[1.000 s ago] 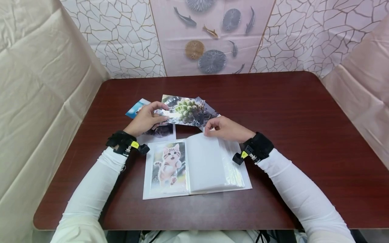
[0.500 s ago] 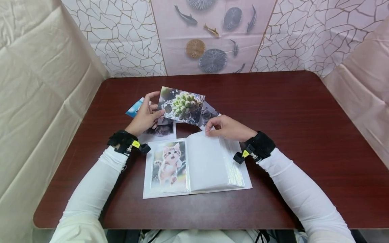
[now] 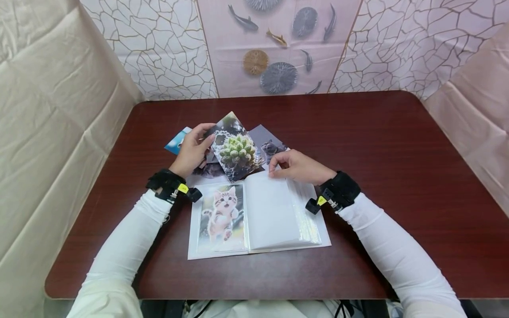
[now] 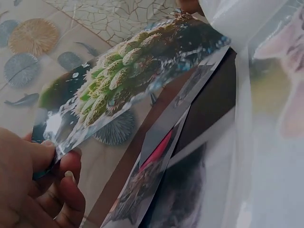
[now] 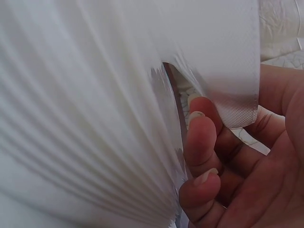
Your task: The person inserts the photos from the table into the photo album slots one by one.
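Observation:
My left hand (image 3: 195,148) pinches a photo of a green succulent (image 3: 237,150) by its left edge, thumb on the picture side. The photo is tilted, its lower corner close to the top of the open photo album (image 3: 195,247). In the left wrist view the succulent photo (image 4: 114,80) slants up from the thumb and fingers. My right hand (image 3: 296,167) pinches the upper edge of a white album page (image 3: 270,212). The right wrist view has the page's corner (image 5: 232,99) held there, with fanned pages (image 5: 85,123) beside it. A kitten photo (image 3: 224,214) fills the album's left pocket.
Behind the album lie more loose photos: a blue one (image 3: 176,142) at the left, a grey one (image 3: 264,137) at the right, and a dark one (image 3: 210,172) under the left hand. All rest on the dark red wooden table (image 3: 377,145). A patterned cloth (image 3: 278,53) hangs behind it.
The succulent photo has been lifted from the pile and turned clockwise, its lower corner now near the album's top edge. My right hand keeps its hold on the page.

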`<state>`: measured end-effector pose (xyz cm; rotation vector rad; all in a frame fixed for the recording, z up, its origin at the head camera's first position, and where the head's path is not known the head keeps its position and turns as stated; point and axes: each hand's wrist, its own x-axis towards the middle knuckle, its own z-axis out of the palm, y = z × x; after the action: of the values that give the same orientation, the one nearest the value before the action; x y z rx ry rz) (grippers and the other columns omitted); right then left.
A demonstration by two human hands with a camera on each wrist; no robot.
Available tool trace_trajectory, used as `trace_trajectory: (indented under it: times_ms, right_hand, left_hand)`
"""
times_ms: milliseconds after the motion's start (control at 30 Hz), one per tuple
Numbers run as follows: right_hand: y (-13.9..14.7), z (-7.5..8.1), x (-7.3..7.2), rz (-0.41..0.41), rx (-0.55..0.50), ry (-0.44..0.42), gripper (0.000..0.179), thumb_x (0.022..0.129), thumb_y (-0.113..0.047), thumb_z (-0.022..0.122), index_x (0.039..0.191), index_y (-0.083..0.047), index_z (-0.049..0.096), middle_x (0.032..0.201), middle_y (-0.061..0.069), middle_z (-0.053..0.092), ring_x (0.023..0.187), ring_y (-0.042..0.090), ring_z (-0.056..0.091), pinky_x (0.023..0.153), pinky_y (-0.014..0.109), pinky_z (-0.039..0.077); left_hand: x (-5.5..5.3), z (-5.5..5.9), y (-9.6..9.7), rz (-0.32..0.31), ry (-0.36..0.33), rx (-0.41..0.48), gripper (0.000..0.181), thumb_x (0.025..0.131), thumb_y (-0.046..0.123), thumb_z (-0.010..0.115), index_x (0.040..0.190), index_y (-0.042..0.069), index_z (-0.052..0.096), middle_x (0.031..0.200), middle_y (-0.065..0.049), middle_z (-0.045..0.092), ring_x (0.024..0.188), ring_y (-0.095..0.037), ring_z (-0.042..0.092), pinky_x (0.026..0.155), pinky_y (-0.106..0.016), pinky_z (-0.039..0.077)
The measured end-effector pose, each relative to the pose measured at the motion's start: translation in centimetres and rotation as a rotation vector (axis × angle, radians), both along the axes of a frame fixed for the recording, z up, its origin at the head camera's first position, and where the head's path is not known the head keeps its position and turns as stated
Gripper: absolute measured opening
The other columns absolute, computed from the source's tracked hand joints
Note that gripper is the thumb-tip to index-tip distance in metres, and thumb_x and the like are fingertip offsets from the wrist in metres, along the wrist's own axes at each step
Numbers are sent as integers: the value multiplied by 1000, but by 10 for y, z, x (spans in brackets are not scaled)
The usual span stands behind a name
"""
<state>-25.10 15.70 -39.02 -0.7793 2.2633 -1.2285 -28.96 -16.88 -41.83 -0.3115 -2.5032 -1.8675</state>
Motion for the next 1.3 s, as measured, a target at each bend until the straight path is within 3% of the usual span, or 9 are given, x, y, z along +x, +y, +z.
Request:
trace_trajectory:
  times_ms: [67,233,533,733,867,967,1133,1233,1300]
  right_hand:
    - [1,-1,0,1,-11,-4,4,98,-6,65,100,-7,69,103,8,69,101,24,58,91,38,45]
    - [1,-1,1,-2,-21,-12,3,98,-8,66,100,-7,68,101,7,69,98,25,57,88,37,44]
    - [1,0,0,-47,-20,-17,6,96,-11,69,97,-7,65,93,6,66,80,23,48,75,31,38]
    - [2,1,-1,-80,-45,-13,10,94,-12,72,94,-7,63,84,5,62,77,23,50,72,30,38]
    - [3,3,-1,-103,-70,-8,13,94,-12,73,92,-6,61,83,7,60,80,25,52,72,30,37]
    - [3,4,-1,-103,-83,-10,15,94,-11,73,92,-5,60,81,8,60,79,25,53,72,30,38]
    - [2,4,-1,-111,-118,-48,21,93,-9,73,93,-3,53,74,4,53,72,19,48,67,29,36]
    - [1,4,0,-125,-150,-84,28,92,-7,74,95,-2,47,71,2,49,68,16,44,63,29,33]
    - [1,3,0,-136,-169,-102,30,91,-6,74,96,-3,45,70,1,48,67,15,43,62,28,32]
  left_hand:
    - [-2,1,5,-3,20,12,37,107,20,51,144,20,53,108,-2,56,72,-28,49,50,-35,40]
    - [-7,2,15,-17,66,29,38,107,19,51,145,17,54,101,0,55,74,-22,47,69,-37,41]
    - [-8,13,30,-41,89,26,39,108,16,47,147,19,53,89,-5,46,78,-37,41,65,-26,35]
    - [1,32,41,-88,119,8,39,108,10,45,146,12,53,84,-5,41,70,-26,38,65,-27,33]
    - [-7,25,43,-105,107,3,40,108,12,46,147,15,52,82,-5,40,69,-21,38,64,-27,33]
    - [-15,17,44,-101,102,-1,40,108,14,47,148,16,51,84,-8,42,71,-25,40,65,-28,33]
    - [-16,11,44,-113,109,6,43,107,20,49,150,25,50,82,-6,41,75,-34,40,65,-29,34]
    - [-15,9,44,-140,56,40,49,105,21,54,153,30,44,80,-3,46,74,-35,44,66,-30,40]
    - [-14,7,44,-167,-14,48,56,104,21,57,156,30,37,81,1,54,71,-30,48,65,-32,42]
